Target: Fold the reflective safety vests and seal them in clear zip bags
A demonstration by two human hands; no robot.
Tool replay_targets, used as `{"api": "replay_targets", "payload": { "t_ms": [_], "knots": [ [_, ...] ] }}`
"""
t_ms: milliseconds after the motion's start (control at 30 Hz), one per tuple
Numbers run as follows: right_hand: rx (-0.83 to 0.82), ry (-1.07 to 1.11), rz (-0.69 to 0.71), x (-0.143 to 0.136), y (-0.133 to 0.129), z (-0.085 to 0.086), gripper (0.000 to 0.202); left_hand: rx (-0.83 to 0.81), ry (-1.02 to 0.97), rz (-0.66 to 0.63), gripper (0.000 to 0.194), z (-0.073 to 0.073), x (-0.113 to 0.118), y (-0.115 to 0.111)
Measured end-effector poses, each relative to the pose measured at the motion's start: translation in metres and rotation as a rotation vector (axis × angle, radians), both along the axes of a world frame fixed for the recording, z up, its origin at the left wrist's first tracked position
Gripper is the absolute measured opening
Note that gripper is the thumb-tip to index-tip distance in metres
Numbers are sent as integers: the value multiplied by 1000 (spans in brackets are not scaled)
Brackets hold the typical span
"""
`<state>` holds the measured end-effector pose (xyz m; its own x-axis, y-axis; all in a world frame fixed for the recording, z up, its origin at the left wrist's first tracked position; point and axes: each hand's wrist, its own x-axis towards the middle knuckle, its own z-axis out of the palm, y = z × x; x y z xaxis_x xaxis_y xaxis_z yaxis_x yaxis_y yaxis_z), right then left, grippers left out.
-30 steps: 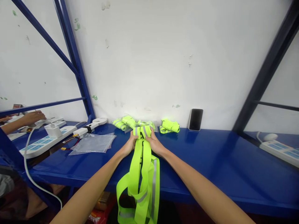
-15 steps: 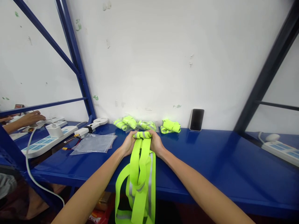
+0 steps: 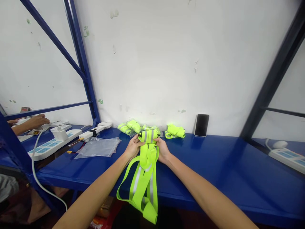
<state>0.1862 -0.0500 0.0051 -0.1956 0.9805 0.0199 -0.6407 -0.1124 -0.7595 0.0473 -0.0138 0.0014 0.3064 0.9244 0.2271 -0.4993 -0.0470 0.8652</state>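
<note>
A neon yellow-green reflective strap harness (image 3: 145,171) with silver stripes is between my two hands, its top end folded into a flat bundle. My left hand (image 3: 132,147) grips the left side of that bundle, thumb on top. On the right side, my right hand (image 3: 163,149) pinches it the same way. The loose straps hang down over the table's front edge in loops. Small black parts show at the bundle's upper corners. Behind it, bagged yellow-green straps (image 3: 130,126) and an unbagged-looking folded bundle (image 3: 175,131) lie near the wall.
Clear plastic bags (image 3: 97,147) lie on the blue table (image 3: 214,171) to the left, beside a white handheld fan (image 3: 104,125) and a power strip (image 3: 56,144). A phone (image 3: 201,125) leans on the wall. Another person's hand (image 3: 39,121) is at far left. Blue frame posts (image 3: 83,66) bound the table.
The folded end has turned so that its broad striped face shows more. The hanging straps have risen and swung, with their lower end now in view. My view has shifted slightly.
</note>
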Motion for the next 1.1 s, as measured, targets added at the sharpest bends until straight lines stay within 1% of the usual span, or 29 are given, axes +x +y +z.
{"api": "replay_targets", "payload": {
  "t_ms": [67, 100, 200, 267, 333, 400, 467, 533, 600, 667, 700, 833, 867, 933, 1000, 1033, 1100],
  "knots": [
    [-1, 55, 72, -2, -2, 3, 35, -38, -12, -22, 65, 0, 2, -1],
    [4, 74, 77, -3, -3, 4, 36, -51, -13, -20, 66, 0, 2, 0],
    [67, 74, 24, -6, -5, 7, 37, -49, 20, 29, 57, -5, 0, 4],
    [79, 42, -6, -7, -7, 10, 38, -15, 72, 41, 48, -9, -3, 8],
    [74, -2, -11, -7, -10, 13, 43, 34, 122, 53, 43, -11, -5, 11],
    [65, -48, 34, -5, -13, 16, 52, 95, 155, 119, 39, -12, -7, 12],
    [54, -82, 123, -3, -14, 16, 56, 152, 178, 205, 36, -11, -8, 11],
    [26, -86, 188, -1, -12, 13, 51, 191, 206, 254, 33, -10, -8, 10],
    [-27, -48, 182, 1, -8, 9, 41, 215, 235, 266, 30, -9, -7, 9],
    [-78, 17, 128, 2, -5, 7, 30, 196, 240, 227, 29, -8, -6, 9],
    [-91, 48, 95, 3, -4, 6, 26, 168, 219, 177, 31, -6, -6, 8],
    [-48, 80, -35, 4, -1, 8, 18, -2, 34, -158, 46, 0, -2, 2],
    [-26, 75, -69, 4, -1, 9, 17, -38, 12, -213, 50, 1, -1, 1],
    [22, 69, -134, 4, 0, 11, 20, -105, 24, -237, 58, 0, 2, 0],
    [75, 63, -184, 4, 2, 12, 30, -142, 63, -210, 67, -4, 6, 0],
    [102, 57, -197, 5, 2, 13, 34, -149, 80, -214, 68, -6, 7, 0],
    [147, 42, -198, 8, 3, 14, 39, -142, 113, -261, 59, -8, 8, 0]
  ]
}}
